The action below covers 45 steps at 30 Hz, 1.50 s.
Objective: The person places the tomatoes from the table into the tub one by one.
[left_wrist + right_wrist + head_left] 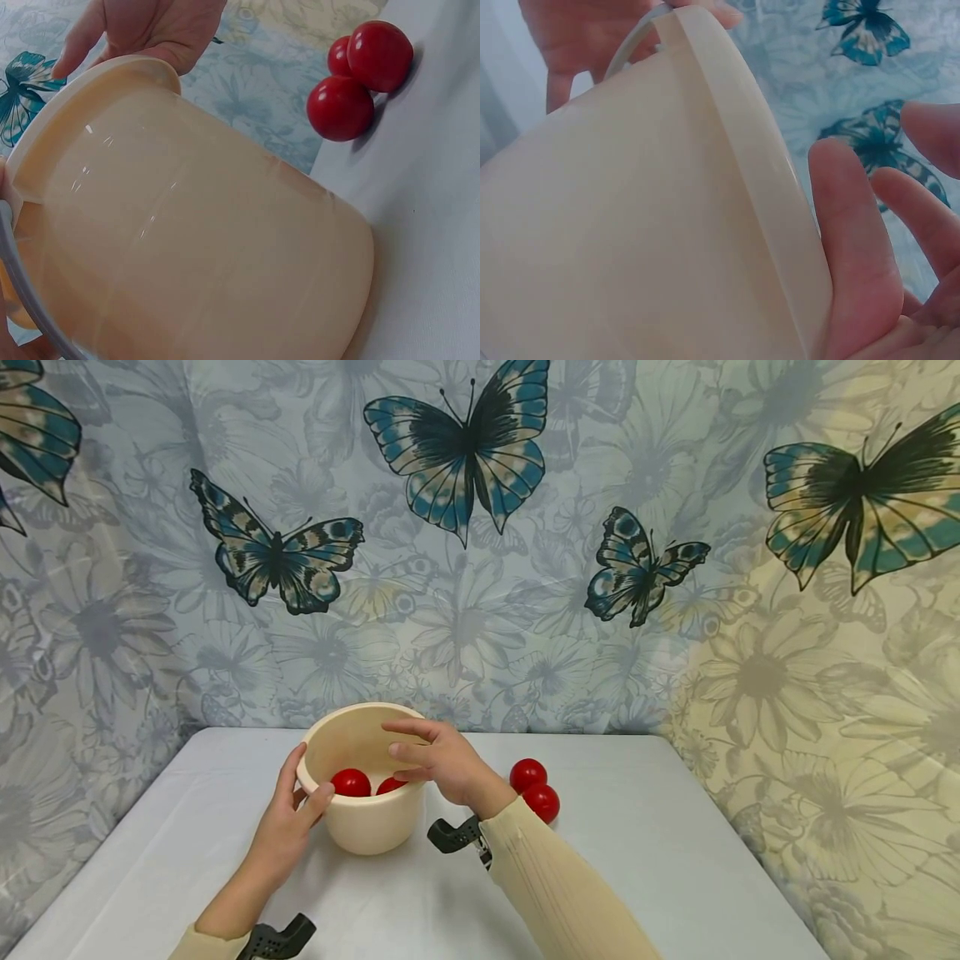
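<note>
A cream plastic bucket [375, 827] stands on the table, with a red ball [351, 782] and part of another red ball [391, 786] showing inside. My left hand [283, 827] grips the bucket's left rim, thumb on the near side. Over the right side of the rim is my right hand [453, 766], its fingers spread and reaching across the opening; nothing is seen between them. In the right wrist view the right thumb [859, 247] lies along the rim. A grey handle [26, 292] appears at the bucket's side in the left wrist view.
Right of the bucket, two red balls [542, 802] touch on the white table [637, 877]; the left wrist view shows a third red ball [340, 56] partly hidden behind them. A butterfly-patterned cloth [465, 635] hangs behind the table.
</note>
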### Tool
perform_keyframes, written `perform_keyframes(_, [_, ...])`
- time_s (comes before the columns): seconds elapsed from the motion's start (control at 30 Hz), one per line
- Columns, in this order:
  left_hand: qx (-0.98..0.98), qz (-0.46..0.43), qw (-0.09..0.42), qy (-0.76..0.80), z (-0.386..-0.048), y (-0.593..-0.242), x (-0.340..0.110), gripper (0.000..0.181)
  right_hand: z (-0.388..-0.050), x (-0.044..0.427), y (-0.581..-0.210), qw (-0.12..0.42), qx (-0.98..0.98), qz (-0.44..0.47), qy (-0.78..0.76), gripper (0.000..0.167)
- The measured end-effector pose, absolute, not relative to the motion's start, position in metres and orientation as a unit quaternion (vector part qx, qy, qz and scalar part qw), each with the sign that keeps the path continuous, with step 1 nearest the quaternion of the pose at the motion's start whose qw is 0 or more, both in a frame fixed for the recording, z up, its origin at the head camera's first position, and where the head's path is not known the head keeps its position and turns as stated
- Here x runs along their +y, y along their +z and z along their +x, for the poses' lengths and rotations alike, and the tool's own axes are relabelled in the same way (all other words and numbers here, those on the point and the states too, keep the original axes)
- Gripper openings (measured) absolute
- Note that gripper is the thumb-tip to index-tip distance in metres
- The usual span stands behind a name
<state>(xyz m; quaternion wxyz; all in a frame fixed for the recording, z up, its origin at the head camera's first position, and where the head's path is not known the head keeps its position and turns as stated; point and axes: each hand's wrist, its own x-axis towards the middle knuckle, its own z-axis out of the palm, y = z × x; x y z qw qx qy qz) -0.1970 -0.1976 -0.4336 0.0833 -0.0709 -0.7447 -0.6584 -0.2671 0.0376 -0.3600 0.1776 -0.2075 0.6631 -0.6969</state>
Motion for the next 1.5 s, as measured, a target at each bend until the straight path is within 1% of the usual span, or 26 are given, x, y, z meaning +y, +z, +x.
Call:
perform_keyframes(0.3, [-0.736,-0.073,0.082,-0.668,-0.197,-0.435,-0.198,0.08,-0.263,0.042,-0.363,0.159,0.6,-0.203,-0.757,0.044])
perform_keyframes(0.47, [-0.737,-0.07,0.082,-0.667,-0.198,-0.435,-0.198,0.081,-0.257,0.046,-0.362,0.156,0.557,-0.201,-0.79,0.048])
perform_keyframes(0.67, [-0.729,-0.073,0.081,-0.676,-0.2,-0.436,-0.198,0.08,-0.247,0.057,-0.365,0.18,0.486,-0.201,-0.831,0.047])
perform_keyframes(0.9, [-0.734,-0.072,0.082,-0.67,-0.197,-0.434,-0.198,0.081,-0.239,0.071,-0.367,0.213,0.416,-0.175,-0.867,0.052])
perform_keyframes(1.07, [-0.735,-0.073,0.084,-0.669,-0.198,-0.434,-0.198,0.08,-0.237,0.085,-0.368,0.218,0.415,-0.179,-0.865,0.055])
perform_keyframes(1.23, [-0.74,-0.068,0.08,-0.664,-0.198,-0.435,-0.198,0.081,-0.232,0.115,-0.371,0.2,0.447,-0.189,-0.851,0.055])
perform_keyframes(1.5, [-0.742,-0.071,0.086,-0.661,-0.198,-0.434,-0.198,0.08,-0.229,0.2,-0.384,0.122,0.513,-0.211,-0.823,0.042])
